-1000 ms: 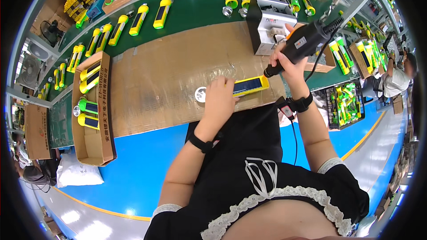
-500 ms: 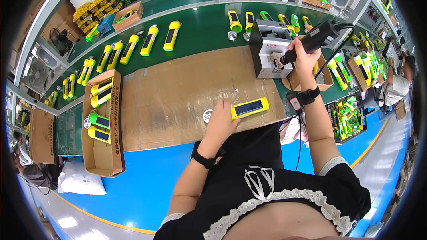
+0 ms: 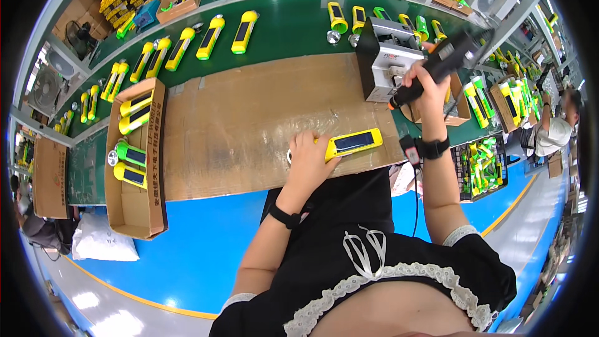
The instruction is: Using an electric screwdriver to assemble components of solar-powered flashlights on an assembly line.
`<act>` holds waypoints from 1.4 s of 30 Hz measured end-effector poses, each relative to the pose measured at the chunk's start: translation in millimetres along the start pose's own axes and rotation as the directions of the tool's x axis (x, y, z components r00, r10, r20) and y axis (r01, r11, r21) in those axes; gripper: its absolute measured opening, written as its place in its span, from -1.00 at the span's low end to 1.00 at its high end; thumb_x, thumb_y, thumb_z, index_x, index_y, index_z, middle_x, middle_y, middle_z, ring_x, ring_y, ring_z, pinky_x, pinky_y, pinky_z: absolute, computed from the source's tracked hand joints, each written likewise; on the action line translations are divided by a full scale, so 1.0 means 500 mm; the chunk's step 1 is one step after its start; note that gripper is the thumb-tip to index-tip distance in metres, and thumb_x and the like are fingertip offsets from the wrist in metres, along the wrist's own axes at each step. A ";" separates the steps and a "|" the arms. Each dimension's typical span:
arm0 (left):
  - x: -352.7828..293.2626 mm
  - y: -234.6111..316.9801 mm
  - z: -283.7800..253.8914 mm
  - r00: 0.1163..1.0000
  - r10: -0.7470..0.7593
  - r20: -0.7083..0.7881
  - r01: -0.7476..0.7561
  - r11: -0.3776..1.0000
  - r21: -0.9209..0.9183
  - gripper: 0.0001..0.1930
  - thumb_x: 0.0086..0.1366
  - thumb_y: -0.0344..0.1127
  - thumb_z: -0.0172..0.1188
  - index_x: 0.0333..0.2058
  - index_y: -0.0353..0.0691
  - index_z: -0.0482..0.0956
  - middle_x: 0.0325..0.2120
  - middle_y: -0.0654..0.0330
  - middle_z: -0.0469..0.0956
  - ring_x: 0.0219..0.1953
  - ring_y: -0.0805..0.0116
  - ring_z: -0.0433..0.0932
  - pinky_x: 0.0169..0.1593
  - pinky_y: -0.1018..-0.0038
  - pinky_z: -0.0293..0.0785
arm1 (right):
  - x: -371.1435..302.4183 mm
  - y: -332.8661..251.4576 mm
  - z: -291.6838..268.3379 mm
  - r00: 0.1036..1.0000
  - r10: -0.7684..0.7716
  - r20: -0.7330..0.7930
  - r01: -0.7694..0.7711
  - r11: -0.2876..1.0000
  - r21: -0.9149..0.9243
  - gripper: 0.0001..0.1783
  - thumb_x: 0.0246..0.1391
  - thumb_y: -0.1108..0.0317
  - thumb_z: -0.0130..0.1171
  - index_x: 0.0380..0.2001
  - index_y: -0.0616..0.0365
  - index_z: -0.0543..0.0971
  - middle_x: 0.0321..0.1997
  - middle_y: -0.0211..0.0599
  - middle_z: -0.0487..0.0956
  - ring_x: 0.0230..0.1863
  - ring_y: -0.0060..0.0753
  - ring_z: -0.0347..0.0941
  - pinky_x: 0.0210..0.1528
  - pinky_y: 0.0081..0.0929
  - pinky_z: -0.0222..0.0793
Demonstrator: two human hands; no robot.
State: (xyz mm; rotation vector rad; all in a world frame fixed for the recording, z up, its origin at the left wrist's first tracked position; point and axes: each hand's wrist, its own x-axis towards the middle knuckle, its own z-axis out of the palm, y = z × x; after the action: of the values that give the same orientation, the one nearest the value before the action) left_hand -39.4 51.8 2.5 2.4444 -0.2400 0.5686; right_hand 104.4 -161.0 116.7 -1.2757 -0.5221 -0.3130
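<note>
My left hand is closed around the head end of a yellow flashlight, which lies on the cardboard sheet with its dark solar panel facing up. A round silvery piece beside that hand is mostly covered by my fingers. My right hand grips a black electric screwdriver, tilted so that its orange-ringed tip points down and left. That tip is just in front of a grey-and-black screw dispenser and apart from it. Whether a screw sits on the tip is too small to tell.
A long carton with several yellow and green flashlights stands at the left. More flashlights line the green bench at the back. At the right are a small carton and a black crate of green-yellow parts. A cable hangs near my right wrist.
My right hand has drawn the screwdriver's tip away from the dispenser's front. My left hand stays on the flashlight and now covers more of the round silvery piece. The whole view has shifted slightly.
</note>
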 end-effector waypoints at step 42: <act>-0.012 -0.016 0.009 0.997 0.017 -0.070 -0.019 0.999 -0.030 -0.51 -0.19 -0.24 0.42 -0.22 -0.21 0.51 -0.31 0.08 0.36 -0.16 0.08 0.32 -0.01 0.19 0.17 | -0.166 -0.051 0.152 0.990 -0.038 0.138 0.005 0.973 0.232 -0.42 0.00 0.55 0.08 0.07 0.24 0.09 -0.54 -0.27 0.39 -0.56 -0.40 0.39 -0.40 -0.39 0.41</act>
State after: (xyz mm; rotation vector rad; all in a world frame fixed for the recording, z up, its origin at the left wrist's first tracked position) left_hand -41.0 55.5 -7.9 2.3904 -0.2407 0.6528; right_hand 6.8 -100.2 108.5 -1.0707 -0.6739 -0.1744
